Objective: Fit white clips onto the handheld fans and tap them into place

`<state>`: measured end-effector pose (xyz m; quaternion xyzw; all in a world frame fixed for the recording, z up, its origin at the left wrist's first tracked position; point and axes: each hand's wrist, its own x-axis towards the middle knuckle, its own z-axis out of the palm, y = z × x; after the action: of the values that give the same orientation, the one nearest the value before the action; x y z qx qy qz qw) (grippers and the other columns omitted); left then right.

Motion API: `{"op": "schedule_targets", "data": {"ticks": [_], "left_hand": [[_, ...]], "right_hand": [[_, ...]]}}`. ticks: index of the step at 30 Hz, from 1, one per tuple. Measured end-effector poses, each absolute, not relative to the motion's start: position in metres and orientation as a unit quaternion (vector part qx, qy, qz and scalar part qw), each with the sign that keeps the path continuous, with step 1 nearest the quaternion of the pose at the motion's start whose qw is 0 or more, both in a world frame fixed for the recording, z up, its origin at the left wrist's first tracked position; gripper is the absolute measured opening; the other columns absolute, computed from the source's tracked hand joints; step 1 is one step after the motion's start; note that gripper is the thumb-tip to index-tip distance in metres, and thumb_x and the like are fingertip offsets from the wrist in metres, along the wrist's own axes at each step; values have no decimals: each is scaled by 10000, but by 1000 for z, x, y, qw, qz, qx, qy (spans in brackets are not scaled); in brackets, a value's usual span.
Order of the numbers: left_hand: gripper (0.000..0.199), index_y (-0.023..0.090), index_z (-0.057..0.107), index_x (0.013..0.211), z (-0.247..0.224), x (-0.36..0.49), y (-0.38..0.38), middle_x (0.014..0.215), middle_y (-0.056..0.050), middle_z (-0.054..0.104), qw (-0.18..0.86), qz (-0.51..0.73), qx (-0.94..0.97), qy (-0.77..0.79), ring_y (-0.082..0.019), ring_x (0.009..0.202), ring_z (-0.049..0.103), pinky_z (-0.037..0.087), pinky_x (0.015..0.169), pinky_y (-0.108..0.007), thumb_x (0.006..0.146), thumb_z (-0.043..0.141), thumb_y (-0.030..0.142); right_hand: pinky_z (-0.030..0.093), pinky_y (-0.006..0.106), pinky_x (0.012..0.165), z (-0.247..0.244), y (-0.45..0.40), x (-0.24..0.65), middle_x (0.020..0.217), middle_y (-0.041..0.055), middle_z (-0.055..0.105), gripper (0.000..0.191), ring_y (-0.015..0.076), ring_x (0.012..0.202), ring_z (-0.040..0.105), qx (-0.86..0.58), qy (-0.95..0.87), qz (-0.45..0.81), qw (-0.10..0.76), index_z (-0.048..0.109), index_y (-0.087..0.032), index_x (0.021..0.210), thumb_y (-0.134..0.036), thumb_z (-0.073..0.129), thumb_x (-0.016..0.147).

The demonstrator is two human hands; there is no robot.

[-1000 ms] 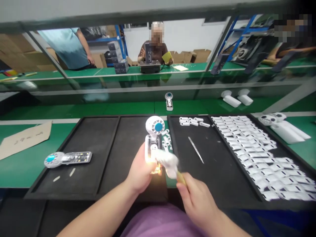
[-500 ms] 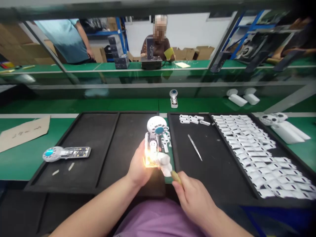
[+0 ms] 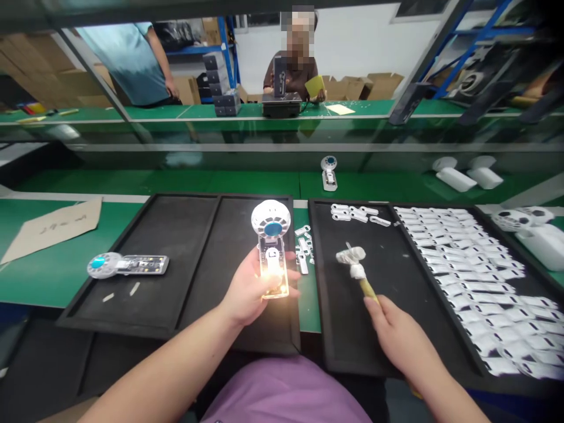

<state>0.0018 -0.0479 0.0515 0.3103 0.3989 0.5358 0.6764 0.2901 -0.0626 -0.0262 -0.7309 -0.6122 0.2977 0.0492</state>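
My left hand (image 3: 247,288) is wrapped round the opened handle of a white round-headed device (image 3: 271,218). Blue marks the middle of its head, and lights glow at the low end of the bare circuit board. A small white part lies on the board, with my thumb by it. My right hand (image 3: 399,329) grips the yellow handle of a hammer (image 3: 368,289) whose head is wrapped in white. The hammer is over the right tray, apart from the device, and hides most of a thin metal tool. Small white pieces (image 3: 303,245) lie between the trays.
A similar opened device (image 3: 106,265) and two pale strips lie in the left black tray (image 3: 194,252). The right tray (image 3: 352,352) holds rows of white covers (image 3: 467,264). Another device (image 3: 329,173) lies farther back. Across the bench a person (image 3: 291,76) sits; another stands left.
My right hand has drawn the hammer away from the device to the right, over the tray. My left hand still holds the device, its thumb now over the board. The view has shifted slightly.
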Motion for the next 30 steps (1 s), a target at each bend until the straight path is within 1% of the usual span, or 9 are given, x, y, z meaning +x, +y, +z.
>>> {"op": "schedule_targets", "data": {"ticks": [3, 6, 10, 15, 21, 25, 30], "left_hand": [[424, 165, 554, 1106, 51, 2, -49, 1116, -105, 660, 685, 543, 297, 384, -228, 825, 700, 641, 634, -406, 725, 740, 164], [387, 163, 546, 1082, 53, 2, -50, 1069, -99, 658, 691, 532, 300, 387, -215, 757, 694, 626, 563, -379, 753, 744, 215], [419, 160, 543, 1079, 57, 3, -50, 1045, -94, 658, 701, 524, 290, 387, -205, 741, 692, 621, 559, -348, 730, 766, 225], [316, 160, 573, 1040, 55, 0, -51, 1016, -79, 671, 699, 532, 290, 379, -208, 710, 692, 617, 544, -363, 762, 708, 225], [364, 180, 585, 1117, 52, -8, -51, 994, -69, 674, 746, 526, 243, 327, -210, 697, 692, 618, 527, -368, 767, 676, 221], [310, 180, 600, 1091, 54, -11, -52, 969, -57, 671, 784, 510, 226, 271, -193, 682, 681, 623, 518, -353, 795, 660, 246], [287, 176, 594, 1085, 61, -11, -53, 959, -60, 669, 786, 509, 257, 237, -191, 693, 689, 622, 518, -335, 804, 633, 222]], "right_hand": [[403, 330, 650, -27, -59, 288, 758, 59, 677, 430, 270, 741, 645, -724, -610, 323, 4, 466, -260, 795, -571, 232, 978], [391, 331, 665, -25, -58, 283, 778, 65, 679, 417, 272, 760, 643, -718, -612, 331, -29, 462, -258, 818, -550, 214, 984], [392, 328, 697, -26, -55, 284, 826, 72, 685, 427, 272, 819, 650, -718, -607, 340, -26, 479, -257, 856, -555, 202, 986], [394, 332, 700, -26, -55, 286, 823, 71, 680, 439, 287, 833, 647, -718, -604, 342, -47, 468, -261, 854, -566, 180, 982], [392, 339, 707, -25, -55, 287, 832, 77, 680, 434, 303, 862, 652, -716, -602, 349, -57, 473, -262, 871, -560, 178, 980], [389, 336, 701, -27, -54, 287, 822, 71, 677, 429, 301, 854, 648, -715, -602, 350, -57, 462, -262, 859, -558, 177, 980], [382, 326, 680, -29, -53, 288, 803, 61, 672, 431, 284, 822, 649, -715, -599, 358, -50, 471, -260, 850, -566, 199, 983]]}}
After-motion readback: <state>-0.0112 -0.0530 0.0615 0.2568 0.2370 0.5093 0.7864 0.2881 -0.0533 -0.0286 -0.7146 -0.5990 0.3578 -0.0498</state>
